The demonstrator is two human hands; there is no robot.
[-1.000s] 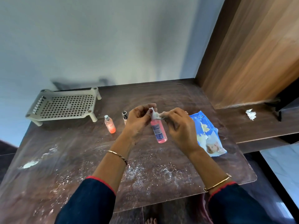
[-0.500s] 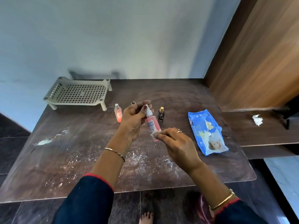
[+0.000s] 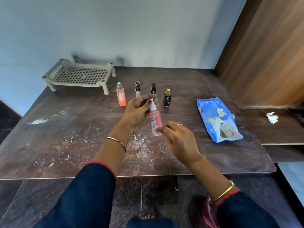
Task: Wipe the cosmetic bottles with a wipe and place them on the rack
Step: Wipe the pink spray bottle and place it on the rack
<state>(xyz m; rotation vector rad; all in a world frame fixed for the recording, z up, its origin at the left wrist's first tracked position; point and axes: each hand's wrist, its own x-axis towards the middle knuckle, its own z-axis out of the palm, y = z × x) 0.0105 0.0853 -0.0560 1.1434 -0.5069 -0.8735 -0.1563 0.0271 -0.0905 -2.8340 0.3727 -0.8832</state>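
Observation:
My left hand (image 3: 137, 112) pinches the white cap of a pink bottle (image 3: 155, 118), which hangs above the middle of the brown table (image 3: 213, 162). My right hand (image 3: 179, 140) pinches a small wipe (image 3: 156, 129) against the bottle's lower end. Behind the hands stand an orange-pink spray bottle (image 3: 121, 94), a slim tube with a black cap (image 3: 137, 88), a black-capped bottle (image 3: 153, 88) and a dark bottle with a gold cap (image 3: 167, 99). The beige plastic rack (image 3: 79, 76) sits bare at the far left of the table.
A blue wipes pack (image 3: 217, 119) lies on the table's right side. A crumpled used wipe (image 3: 272, 117) rests on the lower shelf at the right. White powder smears (image 3: 37, 121) mark the tabletop. A wooden panel (image 3: 266, 55) rises at the right.
My right hand has slid the wipe from the cap down to the bottle's lower end. The view has tilted down and back, bringing more bottles into sight behind the hands.

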